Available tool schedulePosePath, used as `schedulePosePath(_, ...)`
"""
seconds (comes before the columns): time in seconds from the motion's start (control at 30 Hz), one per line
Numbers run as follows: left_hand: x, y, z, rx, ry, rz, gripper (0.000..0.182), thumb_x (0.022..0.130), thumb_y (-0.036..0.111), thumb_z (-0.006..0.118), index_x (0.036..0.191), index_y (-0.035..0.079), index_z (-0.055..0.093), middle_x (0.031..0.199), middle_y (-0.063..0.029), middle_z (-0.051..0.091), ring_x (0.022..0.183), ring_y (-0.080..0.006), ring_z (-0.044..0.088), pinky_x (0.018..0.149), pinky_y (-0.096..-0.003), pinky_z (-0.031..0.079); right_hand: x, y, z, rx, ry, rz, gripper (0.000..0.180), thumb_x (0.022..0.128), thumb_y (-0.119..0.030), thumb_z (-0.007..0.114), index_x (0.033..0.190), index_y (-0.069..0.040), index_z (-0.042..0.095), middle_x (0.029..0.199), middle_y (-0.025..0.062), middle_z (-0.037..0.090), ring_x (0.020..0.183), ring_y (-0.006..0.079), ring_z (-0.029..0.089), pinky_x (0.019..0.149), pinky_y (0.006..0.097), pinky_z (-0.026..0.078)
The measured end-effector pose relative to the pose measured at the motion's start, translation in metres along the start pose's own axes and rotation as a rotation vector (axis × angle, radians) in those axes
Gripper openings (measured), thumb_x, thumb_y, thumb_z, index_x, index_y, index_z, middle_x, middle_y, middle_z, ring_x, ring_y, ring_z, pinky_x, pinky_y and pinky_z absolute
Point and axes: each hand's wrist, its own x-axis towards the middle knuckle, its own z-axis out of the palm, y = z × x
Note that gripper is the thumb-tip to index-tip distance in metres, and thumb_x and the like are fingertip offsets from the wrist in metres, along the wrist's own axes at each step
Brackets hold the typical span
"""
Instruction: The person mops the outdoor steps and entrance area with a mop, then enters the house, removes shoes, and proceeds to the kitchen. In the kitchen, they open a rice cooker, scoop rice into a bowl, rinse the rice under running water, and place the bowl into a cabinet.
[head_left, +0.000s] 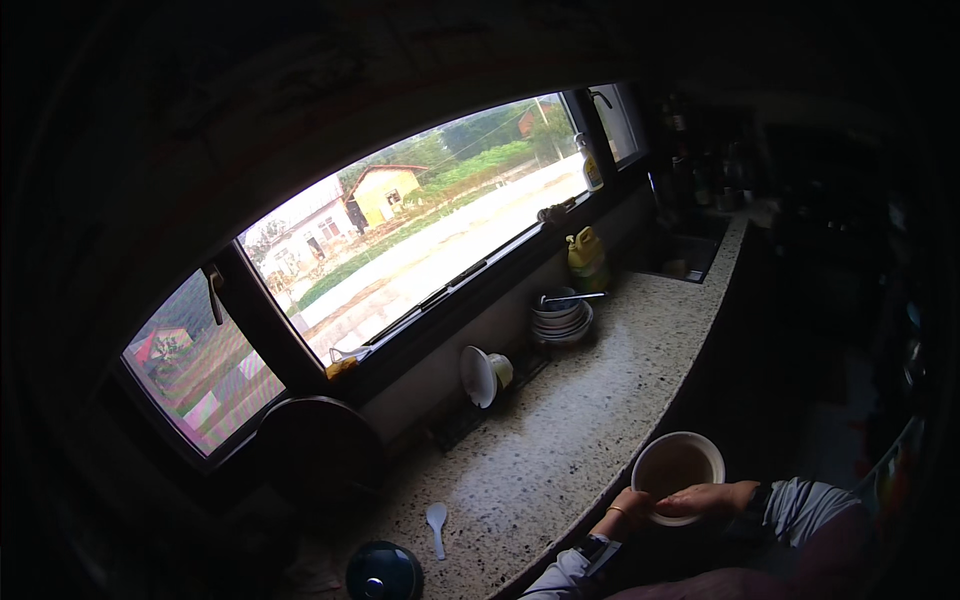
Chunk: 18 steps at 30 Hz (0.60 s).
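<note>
A round bowl (686, 469) with a pale rim and a darker inside is in front of me, beside the countertop's front edge. My left hand (632, 508) grips its near left rim. Across the near right rim reaches my right hand (705, 501), its fingers inside the bowl; whether they hold anything is hidden. The contents are too dim to make out. On the speckled stone countertop (540, 450), to my left, lie a white spoon (436, 529) and a dark, glossy rounded vessel or lid (384, 571).
Along the wall stand a stack of bowls (559, 321) with a utensil on top, a tilted white bowl (480, 376) and a yellow pump jug (586, 259). A sink (686, 255) is set in the far end. A spray bottle (589, 165) stands on the windowsill.
</note>
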Motion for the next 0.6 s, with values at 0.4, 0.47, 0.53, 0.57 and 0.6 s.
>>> schedulePosePath(0.4,-0.043,-0.001,0.037,0.056,0.023,0.108,0.011,0.07,0.003,0.052,0.08,0.002,0.057,0.06,-0.0055,0.053,0.049,-0.0158,0.051,0.04,-0.029,0.039,0.027,0.015,-0.006,-0.693,-0.196,0.431,0.032,0.081,-0.027,0.052,0.101,-0.003,0.06,0.092,0.0069,0.062,0.082,0.0162,0.057,0.078,0.0313,0.041)
schedulePosePath(0.47,-0.039,-0.006,0.031,0.146,0.065,0.055,0.014,0.07,0.002,0.052,0.083,0.001,0.057,0.062,-0.0067,0.054,0.05,-0.0169,0.052,0.041,-0.0298,0.04,0.041,0.027,0.002,-0.431,-0.027,0.353,0.026,0.079,-0.02,0.055,0.097,-0.002,0.061,0.089,0.0067,0.061,0.081,0.0148,0.055,0.076,0.0272,0.041)
schedulePosePath(0.53,-0.037,-0.008,0.024,0.171,0.108,0.013,0.015,0.07,0.002,0.052,0.085,0.001,0.057,0.064,-0.0078,0.055,0.052,-0.0178,0.053,0.042,-0.0308,0.041,0.042,0.036,0.013,-0.194,0.079,0.19,0.018,0.08,-0.016,0.054,0.09,-0.003,0.061,0.083,0.0038,0.059,0.075,0.0114,0.054,0.069,0.0247,0.041)
schedulePosePath(0.57,-0.037,-0.009,0.02,0.146,0.13,0.002,0.015,0.071,0.001,0.052,0.085,0.001,0.057,0.065,-0.0082,0.055,0.053,-0.0181,0.054,0.042,-0.0314,0.042,0.039,0.038,0.018,-0.112,0.054,0.033,0.015,0.08,-0.015,0.054,0.086,-0.003,0.061,0.079,0.002,0.058,0.071,0.0092,0.052,0.065,0.0237,0.042)
schedulePosePath(0.6,-0.037,-0.01,0.015,0.118,0.143,-0.014,0.015,0.071,0.001,0.052,0.085,0.001,0.057,0.066,-0.0087,0.055,0.054,-0.0184,0.054,0.042,-0.0319,0.043,0.034,0.038,0.022,-0.058,0.097,0.075,0.012,0.08,-0.015,0.056,0.083,-0.004,0.061,0.075,-0.0002,0.056,0.068,0.0069,0.051,0.061,0.0237,0.043)
